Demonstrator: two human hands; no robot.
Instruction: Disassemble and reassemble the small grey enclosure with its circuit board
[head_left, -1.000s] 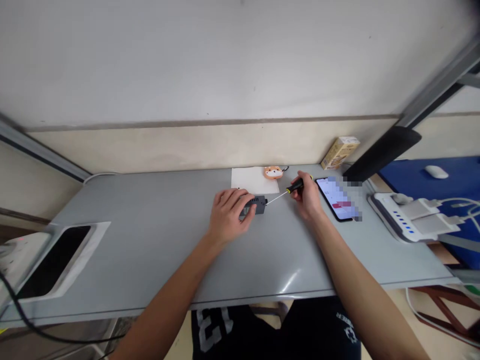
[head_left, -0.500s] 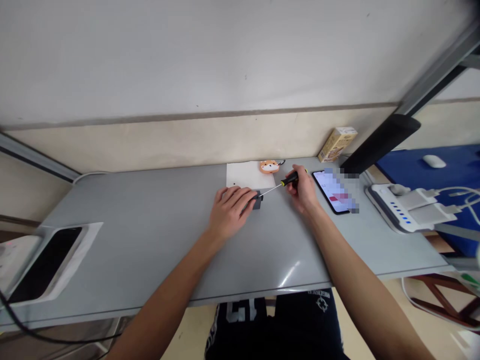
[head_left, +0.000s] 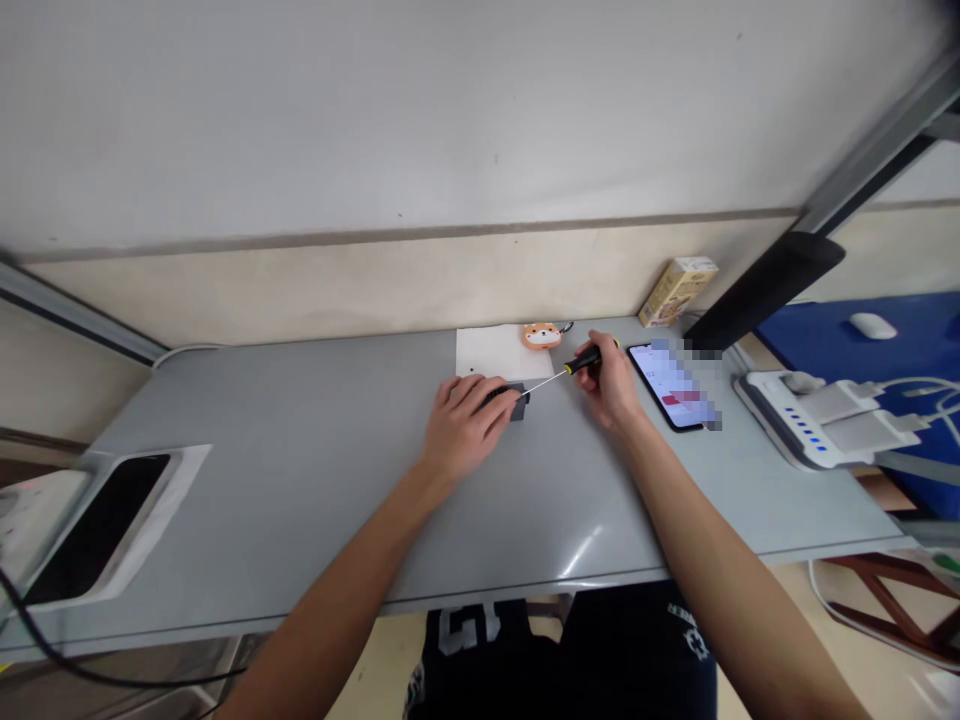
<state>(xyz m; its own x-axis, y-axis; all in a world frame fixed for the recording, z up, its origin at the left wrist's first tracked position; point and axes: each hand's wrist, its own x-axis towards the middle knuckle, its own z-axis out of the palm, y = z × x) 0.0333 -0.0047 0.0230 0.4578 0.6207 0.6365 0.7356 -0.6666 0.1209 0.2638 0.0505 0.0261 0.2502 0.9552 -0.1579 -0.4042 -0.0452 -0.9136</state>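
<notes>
A small dark grey object (head_left: 517, 406) lies on the grey table, partly covered by my left hand (head_left: 463, 425), whose fingers press and hold it from the left. My right hand (head_left: 606, 382) grips the black and yellow handle of a screwdriver (head_left: 583, 360). The thin metal shaft points left and down, and its tip meets the dark object beside my left fingertips. Behind the object lies a white sheet of paper (head_left: 491, 352) with a small dark dot on it. An orange animal-faced case (head_left: 541, 336) rests at the paper's right edge.
Right of my right hand lies a lit phone (head_left: 667, 385); behind it stand a small carton (head_left: 677, 290) and a black slanted post (head_left: 765, 290). A power strip (head_left: 795, 425) with chargers sits at the right. Another phone (head_left: 101, 530) lies on the left.
The whole view has shifted slightly. My left fingers have moved a little on the dark object, while the screwdriver keeps nearly the same pose. Below the table, my legs have shifted.
</notes>
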